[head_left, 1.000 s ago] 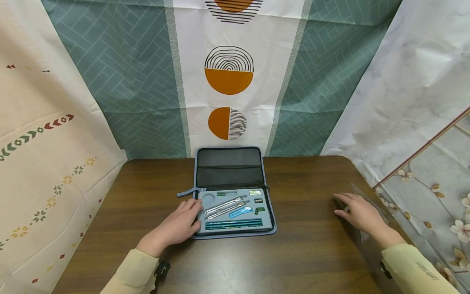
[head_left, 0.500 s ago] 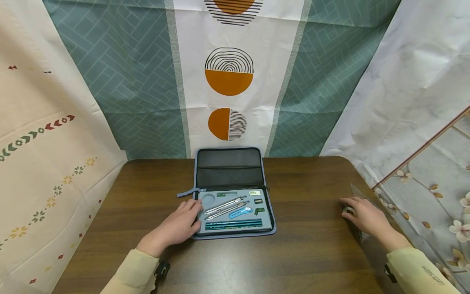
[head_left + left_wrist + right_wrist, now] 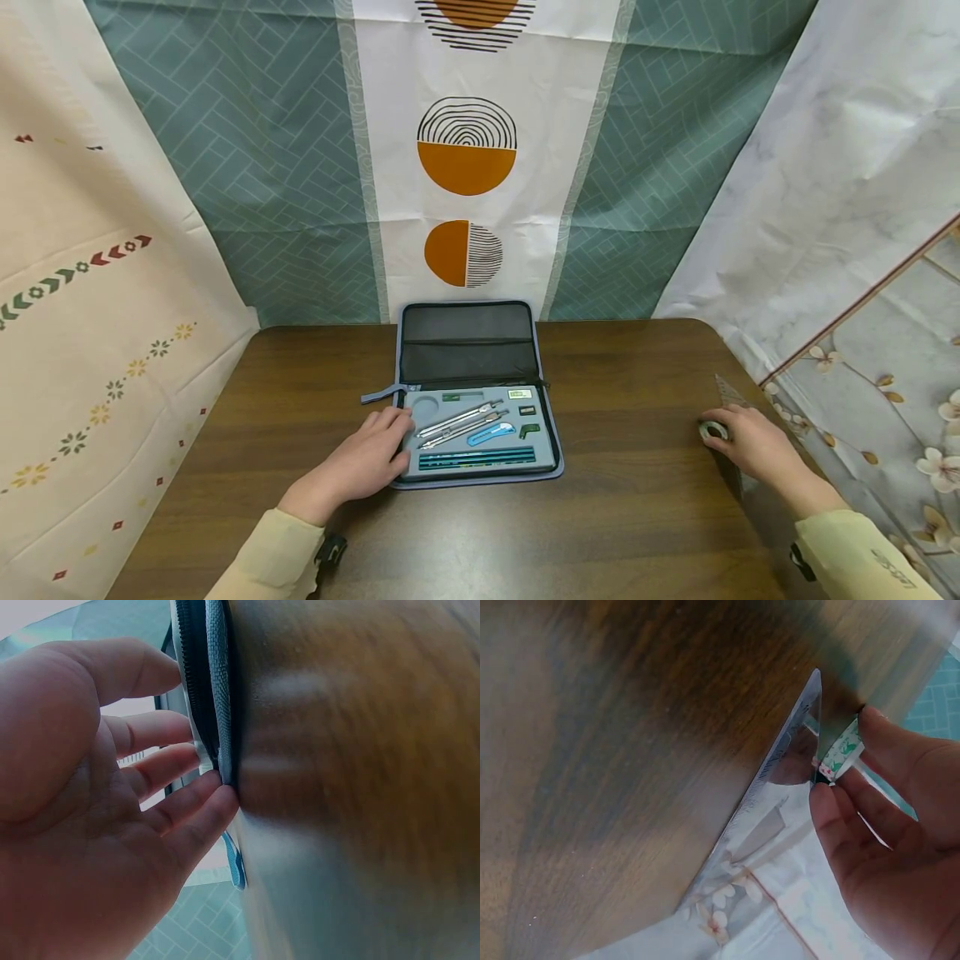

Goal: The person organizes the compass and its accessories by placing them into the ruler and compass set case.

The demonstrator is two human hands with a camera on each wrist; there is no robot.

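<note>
An unzipped blue-edged stationery case [image 3: 480, 487] lies open on the table, its black mesh lid folded back. In its grey tray sit silver compasses [image 3: 459, 423], a blue utility knife [image 3: 492, 433], dark green pencils [image 3: 477, 457], a sharpener [image 3: 527, 410] and an eraser [image 3: 519, 393]. My left hand [image 3: 369, 450] rests on the case's left edge, its fingertips against the zip side [image 3: 218, 690]. At the table's right, my right hand [image 3: 750, 442] pinches a small roll of patterned tape [image 3: 841, 748] between thumb and fingers. A clear set square [image 3: 761, 795] lies beside that hand, partly hidden under it in the head view.
A brown wooden table [image 3: 570, 542] spans the view. Patterned cloths [image 3: 300, 167] hang behind it and along both sides. A blue strap [image 3: 382, 393] sticks out at the case's left. A round slot [image 3: 425, 407] shows in the tray's upper left.
My right hand has shifted a little to the right and now grips the tape roll, whose ring shows more clearly. The left hand and the case have stayed put.
</note>
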